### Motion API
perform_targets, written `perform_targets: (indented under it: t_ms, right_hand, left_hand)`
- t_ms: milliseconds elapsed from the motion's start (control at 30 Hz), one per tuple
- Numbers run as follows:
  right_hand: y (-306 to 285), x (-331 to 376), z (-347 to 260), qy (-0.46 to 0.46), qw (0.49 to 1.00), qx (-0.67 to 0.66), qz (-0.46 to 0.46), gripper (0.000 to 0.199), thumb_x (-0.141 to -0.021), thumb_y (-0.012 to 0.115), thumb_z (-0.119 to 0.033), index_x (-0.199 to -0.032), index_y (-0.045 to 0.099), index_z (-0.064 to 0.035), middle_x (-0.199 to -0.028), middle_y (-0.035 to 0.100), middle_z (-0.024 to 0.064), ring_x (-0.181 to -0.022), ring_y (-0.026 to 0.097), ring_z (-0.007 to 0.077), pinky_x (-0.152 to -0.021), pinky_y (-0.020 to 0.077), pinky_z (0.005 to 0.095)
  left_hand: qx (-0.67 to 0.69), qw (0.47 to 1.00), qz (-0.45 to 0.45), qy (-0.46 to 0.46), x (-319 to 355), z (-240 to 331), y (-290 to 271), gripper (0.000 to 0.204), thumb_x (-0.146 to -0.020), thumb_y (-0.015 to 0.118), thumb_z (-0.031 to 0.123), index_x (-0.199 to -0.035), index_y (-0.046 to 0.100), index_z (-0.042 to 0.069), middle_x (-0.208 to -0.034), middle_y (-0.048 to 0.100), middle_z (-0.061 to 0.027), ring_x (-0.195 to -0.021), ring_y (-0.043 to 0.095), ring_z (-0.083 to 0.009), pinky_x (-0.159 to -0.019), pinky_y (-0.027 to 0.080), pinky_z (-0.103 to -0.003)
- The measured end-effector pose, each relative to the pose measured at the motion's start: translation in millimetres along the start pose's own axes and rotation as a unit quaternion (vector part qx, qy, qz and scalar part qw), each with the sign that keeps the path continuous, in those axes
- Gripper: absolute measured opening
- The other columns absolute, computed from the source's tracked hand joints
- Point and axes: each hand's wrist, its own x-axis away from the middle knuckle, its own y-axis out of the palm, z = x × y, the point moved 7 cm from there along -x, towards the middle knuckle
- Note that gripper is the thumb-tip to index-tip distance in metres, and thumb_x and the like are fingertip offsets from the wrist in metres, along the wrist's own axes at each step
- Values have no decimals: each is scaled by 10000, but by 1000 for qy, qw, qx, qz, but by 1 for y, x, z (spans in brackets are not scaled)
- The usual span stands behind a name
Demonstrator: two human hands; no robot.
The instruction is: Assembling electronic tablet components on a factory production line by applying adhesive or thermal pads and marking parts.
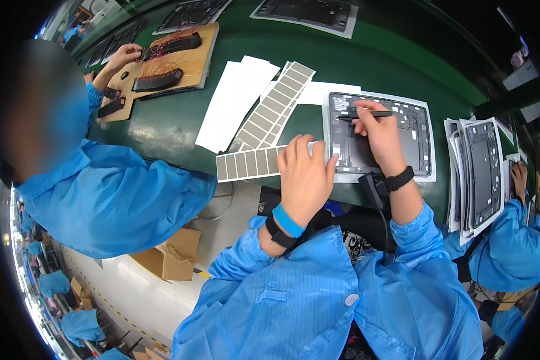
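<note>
A strip of grey rectangular stickers (244,164) on white backing lies under the curled fingers of my left hand (306,180), which holds it at the table's near edge. My left thumb stands apart, beside the left edge of a black tablet housing (405,144). This housing lies open side up on a white sheet, with small parts and white patches along its borders. Over its upper part, my right hand (375,129) pinches slim black tweezers (380,113), their tip pointing left and down near the housing's upper left area.
More sticker strips (276,108) and white paper sheets (231,108) lie left of the housing. Stacked housings (485,174) stand at the right; others (306,13) lie along the back. At left, a co-worker's hand (126,55) touches parts on a brown board (201,63). A black cabled block (373,191) sits by my right wrist.
</note>
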Motion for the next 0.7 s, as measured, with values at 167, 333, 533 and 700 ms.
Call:
perform_targets:
  t_ms: [167, 333, 533, 700]
  right_hand:
    - [-1, 1, 3, 26, 1000, 0, 0, 153, -958, 593, -142, -1020, 631, -7, -728, 595, 6, -634, 554, 69, -614, 439, 207]
    - [-4, 0, 5, 33, 999, -30, 2, 136, -953, 580, -117, -1009, 623, -1, -729, 597, 13, -637, 554, 69, -598, 436, 207]
    - [-5, -1, 5, 30, 999, -25, -3, 127, -946, 576, -100, -994, 618, 11, -730, 602, 25, -628, 549, 67, -580, 442, 213]
    - [-4, -3, 4, 41, 999, -25, 1, 127, -942, 585, -103, -975, 622, 14, -715, 601, 25, -619, 543, 66, -570, 436, 211]
  left_hand:
    - [1, 1000, -6, -3, -27, -1, 25, 314, -838, 683, 195, -1093, 598, 33, -1107, 561, -133, -1061, 518, -316, -907, 364, -443]
    - [-12, 1000, -27, -4, -29, -1, 33, 309, -823, 687, 166, -1087, 598, 33, -1108, 554, -121, -1061, 511, -312, -899, 367, -441]
    - [-15, 1000, -20, 6, -33, 1, 35, 272, -807, 680, 140, -1032, 578, 28, -1090, 540, -121, -1044, 499, -296, -879, 356, -437]
    - [-27, 999, -29, -2, -37, 1, 39, 361, -812, 679, 132, -1142, 571, 34, -1093, 547, -126, -1054, 514, -313, -879, 372, -446]
